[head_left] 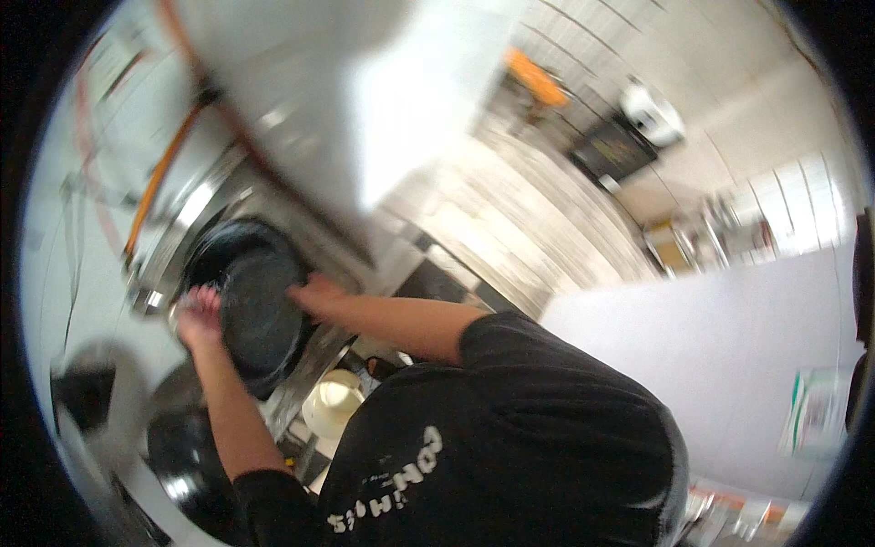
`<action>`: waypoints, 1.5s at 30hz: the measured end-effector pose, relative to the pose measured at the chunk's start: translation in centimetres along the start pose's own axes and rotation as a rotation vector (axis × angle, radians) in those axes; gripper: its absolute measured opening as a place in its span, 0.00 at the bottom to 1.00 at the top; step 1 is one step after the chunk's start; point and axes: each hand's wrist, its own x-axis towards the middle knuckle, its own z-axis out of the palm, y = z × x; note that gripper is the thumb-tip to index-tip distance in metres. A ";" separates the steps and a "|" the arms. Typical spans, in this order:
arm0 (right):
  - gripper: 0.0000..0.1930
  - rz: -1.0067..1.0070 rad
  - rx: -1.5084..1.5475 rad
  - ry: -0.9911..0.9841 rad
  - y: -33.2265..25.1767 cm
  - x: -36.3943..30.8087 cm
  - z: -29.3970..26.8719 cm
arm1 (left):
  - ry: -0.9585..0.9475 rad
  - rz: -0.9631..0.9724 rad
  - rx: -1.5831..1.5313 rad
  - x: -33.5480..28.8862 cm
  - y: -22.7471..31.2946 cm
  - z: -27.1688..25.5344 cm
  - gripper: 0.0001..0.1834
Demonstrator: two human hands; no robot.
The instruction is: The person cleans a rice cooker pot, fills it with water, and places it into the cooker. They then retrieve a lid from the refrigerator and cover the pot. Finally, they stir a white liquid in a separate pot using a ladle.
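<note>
A round black pan (pixel 262 310) with a dull, dark inside is in front of me at the left, over a metal stove top. At its right rim my right hand (pixel 319 296) is closed on the edge, fingers curled toward the inside. My left hand (pixel 199 314) is at the opposite rim, its fingers bent and smeared by motion. Something pale shows beside that hand, too blurred to name, and I cannot make out whether the left fingers grip the rim.
An orange hose (pixel 164 173) runs down to the stove's shiny metal edge. A large black wok (pixel 187 456) is near my left forearm. Close to my body stands a cream-coloured bowl (pixel 333 406). Farther right are a wood-look floor (pixel 519 196) and a white appliance (pixel 652 111) by a black box.
</note>
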 end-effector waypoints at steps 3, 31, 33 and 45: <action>0.43 -0.023 0.021 0.066 0.4 0.4 0.1 | -0.100 -0.124 -0.167 4.5 -2.2 -1.6 0.15; 0.35 -0.174 0.127 0.141 3.3 1.4 2.4 | 0.553 0.730 1.428 -5.7 -2.5 -12.0 0.28; 0.36 -0.125 0.253 0.122 3.3 1.2 2.3 | 0.507 0.437 1.295 -7.1 -2.9 -13.5 0.29; 0.19 -0.433 0.151 0.016 -5.0 -1.1 0.2 | 0.279 -0.019 0.346 -14.9 -3.0 -11.9 0.22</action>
